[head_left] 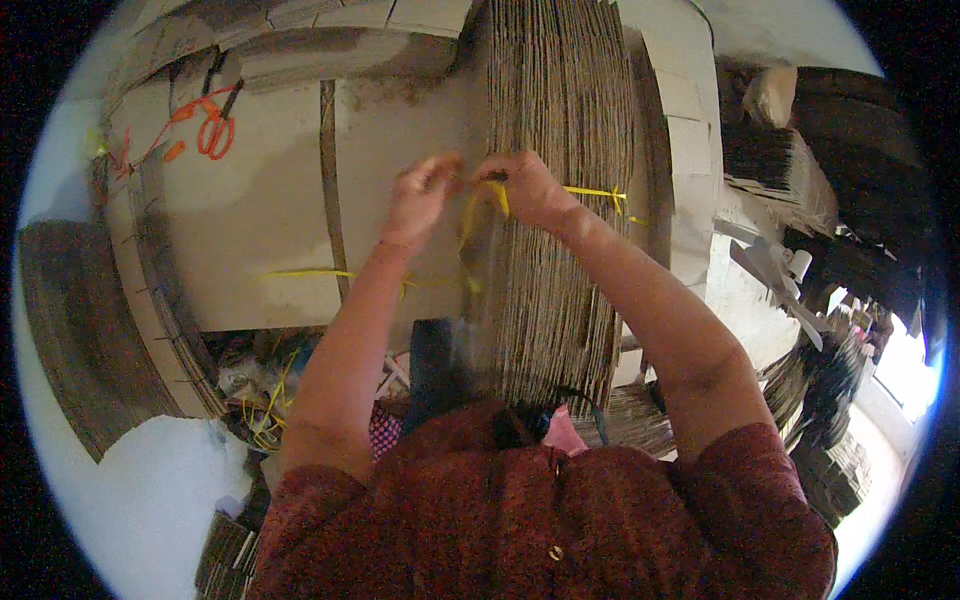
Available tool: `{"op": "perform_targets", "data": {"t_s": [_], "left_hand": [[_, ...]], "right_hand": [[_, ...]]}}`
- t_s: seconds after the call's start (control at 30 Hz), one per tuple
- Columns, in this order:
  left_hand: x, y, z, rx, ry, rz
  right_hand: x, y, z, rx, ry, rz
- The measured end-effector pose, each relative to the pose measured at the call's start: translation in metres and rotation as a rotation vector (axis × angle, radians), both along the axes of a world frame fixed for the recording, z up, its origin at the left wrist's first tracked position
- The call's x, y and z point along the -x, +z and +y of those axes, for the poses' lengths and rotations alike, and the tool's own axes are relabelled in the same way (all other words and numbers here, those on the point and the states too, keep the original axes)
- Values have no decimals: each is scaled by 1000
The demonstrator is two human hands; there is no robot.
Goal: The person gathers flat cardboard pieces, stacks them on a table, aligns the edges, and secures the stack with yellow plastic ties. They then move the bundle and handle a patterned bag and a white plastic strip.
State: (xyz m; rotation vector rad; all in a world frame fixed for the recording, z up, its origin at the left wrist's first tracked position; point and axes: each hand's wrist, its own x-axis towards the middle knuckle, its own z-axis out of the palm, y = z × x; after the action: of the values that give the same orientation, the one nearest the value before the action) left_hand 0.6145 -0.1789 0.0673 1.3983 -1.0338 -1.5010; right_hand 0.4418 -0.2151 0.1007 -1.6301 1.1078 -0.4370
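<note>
A tall stack of flat cardboard sheets stands on edge in front of me, to the right of the middle. A thin yellow strap runs across its top. At the stack's left edge my right hand is closed, with a yellow length of the strap hanging below its fingers. Just left of it, my left hand is raised over the table; its fingers are smeared by motion, and whether they grip the strap does not show. The strap's lower end is blurred.
Orange-handled scissors lie at the far left of the cardboard-covered table. Another yellow strap lies on the table. Loose yellow straps and litter sit below its near edge. More cardboard stacks stand at the right.
</note>
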Motion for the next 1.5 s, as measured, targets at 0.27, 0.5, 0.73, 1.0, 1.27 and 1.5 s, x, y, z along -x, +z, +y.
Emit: {"op": "perform_targets", "data": {"t_s": [0.27,0.5,0.73,1.0,1.27,1.5], "left_hand": [[24,-16,15,31,-4,-9],[29,-14,19,-17,139,158],[20,-11,12,-40,-12,-5],[9,-32,-11,-48,-60,286],[-9,-6,-34,162,-389,-171],[-1,-37,-34,103,-316,-378]], "right_hand": [[-12,-10,-2,633,324,552],[-19,-11,2,711,245,653],[-20,-15,-2,839,135,631],[-7,-24,-1,866,17,403],[3,-24,2,792,-18,258],[13,-8,32,609,-125,389]]}}
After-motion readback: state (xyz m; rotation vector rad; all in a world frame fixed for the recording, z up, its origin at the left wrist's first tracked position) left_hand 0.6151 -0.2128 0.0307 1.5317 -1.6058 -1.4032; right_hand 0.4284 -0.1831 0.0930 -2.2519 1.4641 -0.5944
